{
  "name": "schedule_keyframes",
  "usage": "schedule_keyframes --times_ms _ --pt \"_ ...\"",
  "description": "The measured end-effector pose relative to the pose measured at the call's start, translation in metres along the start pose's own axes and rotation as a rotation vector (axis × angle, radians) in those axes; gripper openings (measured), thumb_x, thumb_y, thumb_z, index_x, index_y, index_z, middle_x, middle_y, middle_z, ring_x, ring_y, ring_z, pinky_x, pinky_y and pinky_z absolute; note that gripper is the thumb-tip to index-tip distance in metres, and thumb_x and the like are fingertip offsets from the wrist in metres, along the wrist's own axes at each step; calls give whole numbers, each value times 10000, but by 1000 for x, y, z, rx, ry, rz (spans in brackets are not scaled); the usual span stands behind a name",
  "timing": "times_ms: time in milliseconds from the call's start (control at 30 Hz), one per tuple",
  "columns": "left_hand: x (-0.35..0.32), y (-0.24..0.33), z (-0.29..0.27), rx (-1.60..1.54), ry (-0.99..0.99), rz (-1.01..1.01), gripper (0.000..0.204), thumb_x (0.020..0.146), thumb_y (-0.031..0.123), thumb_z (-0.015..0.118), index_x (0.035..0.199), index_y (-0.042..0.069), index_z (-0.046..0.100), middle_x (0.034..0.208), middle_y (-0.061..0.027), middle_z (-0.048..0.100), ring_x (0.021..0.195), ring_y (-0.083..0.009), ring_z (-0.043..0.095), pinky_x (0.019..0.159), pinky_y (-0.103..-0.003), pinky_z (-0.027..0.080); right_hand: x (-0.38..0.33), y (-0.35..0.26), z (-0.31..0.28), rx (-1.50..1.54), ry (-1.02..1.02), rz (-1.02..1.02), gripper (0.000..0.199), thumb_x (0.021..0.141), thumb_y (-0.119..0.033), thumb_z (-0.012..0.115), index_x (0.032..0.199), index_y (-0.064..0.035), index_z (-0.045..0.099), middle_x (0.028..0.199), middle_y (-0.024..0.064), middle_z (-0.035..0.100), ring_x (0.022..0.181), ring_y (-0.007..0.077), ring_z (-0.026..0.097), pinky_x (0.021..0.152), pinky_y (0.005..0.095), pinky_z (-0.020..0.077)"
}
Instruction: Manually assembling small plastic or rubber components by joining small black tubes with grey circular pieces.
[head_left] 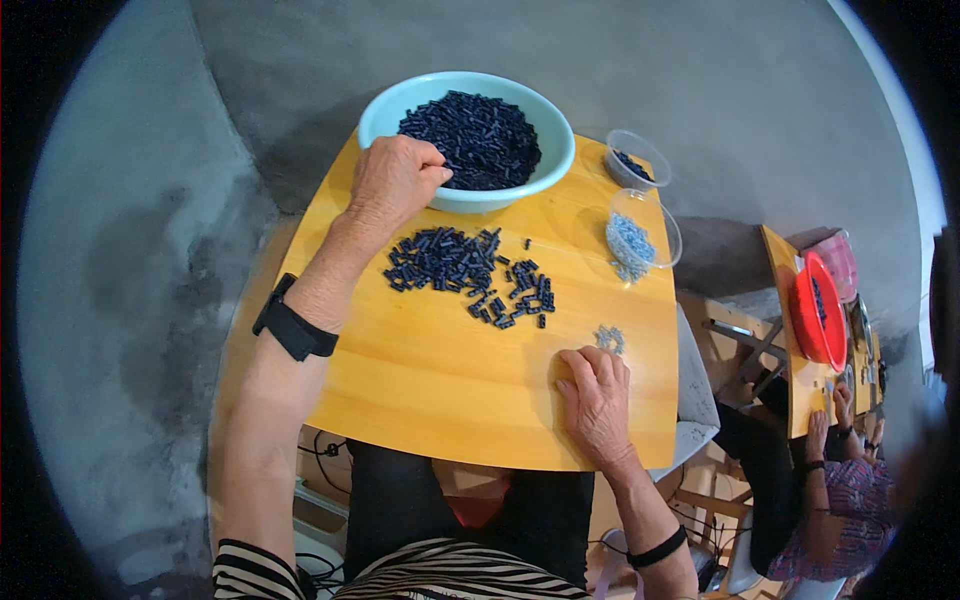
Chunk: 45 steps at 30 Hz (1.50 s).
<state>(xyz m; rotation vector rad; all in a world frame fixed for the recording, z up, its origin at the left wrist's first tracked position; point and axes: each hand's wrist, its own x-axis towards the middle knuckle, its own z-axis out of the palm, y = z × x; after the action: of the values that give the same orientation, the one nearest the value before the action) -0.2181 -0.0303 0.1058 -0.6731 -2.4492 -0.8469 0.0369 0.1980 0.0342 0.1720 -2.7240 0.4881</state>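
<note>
Small navy-black stick-shaped pieces [485,140] in a round, pale turquoise basin [556,160], with more piled on a yellow wooden tabletop [400,390].
The wide, smooth-rimmed basin sits upright at the table's far edge, its pieces jumbled in a deep heap. Just in front lies a loose pile of similar dark pieces [440,258], dense at left, thinning rightward into separate short lengths lying at mixed angles. Nearer and farther right, tiny pale grey-blue pieces [610,339] form a small, loose cluster.
</note>
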Motion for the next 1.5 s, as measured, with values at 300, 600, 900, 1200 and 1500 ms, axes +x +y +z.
schedule_keyframes --times_ms 300,600,900,1200,1500 --pt "-14 85 10 -326 -155 163 144 700 136 698 775 13 687 667 -146 642 588 -216 637 554 -315 472 -2 6 3 -72 3 -8 381 745 -128 650 1104 -58 545 1046 111 519 1034 301 479 878 420 372" --pt "-41 153 46 -392 -577 195 152 719 143 671 771 1 677 633 -161 630 535 -192 617 530 -303 463 -5 11 0 207 129 118 439 766 -75 670 1167 -17 502 981 150 548 937 331 529 824 422 439" --pt "-103 162 65 -723 -929 -237 127 690 145 705 716 21 713 568 -38 642 505 -58 531 502 -216 419 -26 14 -9 319 349 104 410 733 -63 733 1101 -9 561 837 126 613 723 245 617 628 311 510" --pt "-131 182 55 -1052 -1095 -359 226 817 189 664 901 -17 701 643 -20 623 594 -59 549 549 -206 435 -60 44 -62 105 329 165 337 710 -19 747 1025 -19 628 844 116 652 718 187 647 638 295 525" --pt "-143 132 61 -516 -491 -45 151 751 117 679 859 13 697 781 -140 682 697 -226 670 624 -308 514 -117 177 -85 -166 327 440 304 815 37 585 1112 -23 599 945 123 640 803 190 640 701 280 519"
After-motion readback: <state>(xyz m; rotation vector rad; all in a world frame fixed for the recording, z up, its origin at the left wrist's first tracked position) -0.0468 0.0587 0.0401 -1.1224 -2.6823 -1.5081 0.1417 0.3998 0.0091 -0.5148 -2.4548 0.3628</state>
